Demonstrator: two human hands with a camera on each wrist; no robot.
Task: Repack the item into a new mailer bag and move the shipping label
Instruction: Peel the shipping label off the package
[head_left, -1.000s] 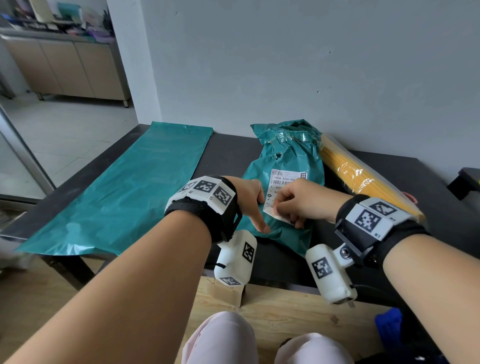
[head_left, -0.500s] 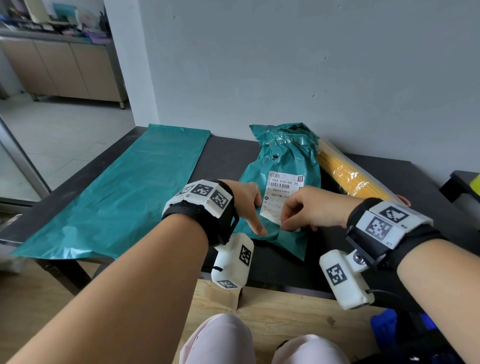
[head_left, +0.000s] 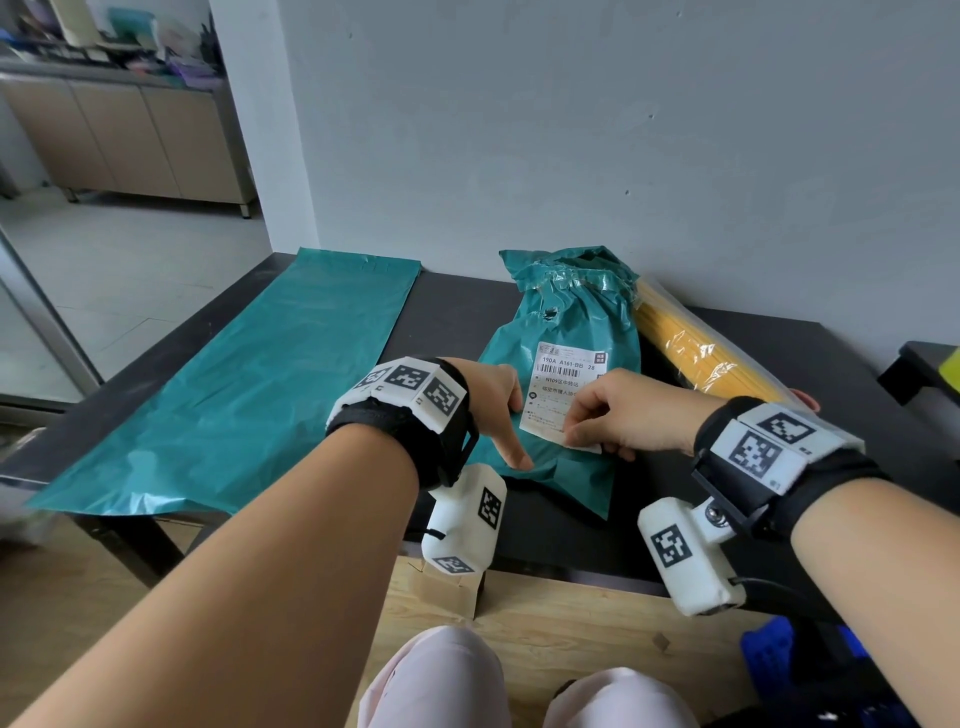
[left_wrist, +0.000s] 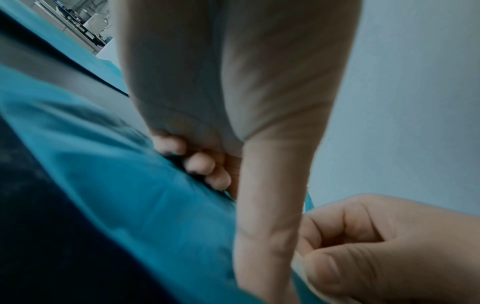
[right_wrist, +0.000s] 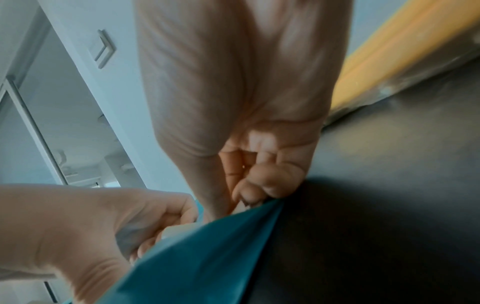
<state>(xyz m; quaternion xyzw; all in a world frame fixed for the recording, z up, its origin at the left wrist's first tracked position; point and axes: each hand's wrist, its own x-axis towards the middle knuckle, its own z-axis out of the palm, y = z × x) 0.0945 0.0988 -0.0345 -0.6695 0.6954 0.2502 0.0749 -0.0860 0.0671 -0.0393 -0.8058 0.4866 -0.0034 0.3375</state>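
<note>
Closest to the camera, a pale wooden board (head_left: 561, 608) is seen under the near edge of the black table (head_left: 862, 364). Just past that edge, the right hand (head_left: 631, 413) is pinched on the lower corner of the white label (head_left: 558, 387), thumb and fingers curled on it, and that corner is lifted a bit off the old teal bag (head_left: 566, 322). The left hand (head_left: 496, 402) is pressed down on the bag right beside the label, thumb stretched out, other fingers bent against the plastic, nothing gripped. The old bag is laid lengthwise, running away from the person, crumpled taped end at the far side near the wall. A yellow bundle in clear wrap (head_left: 696, 348) is lying along its right side, touching it. Off to the left, well apart, the new flat teal bag (head_left: 249, 395) is spread out, also pointing away.
</note>
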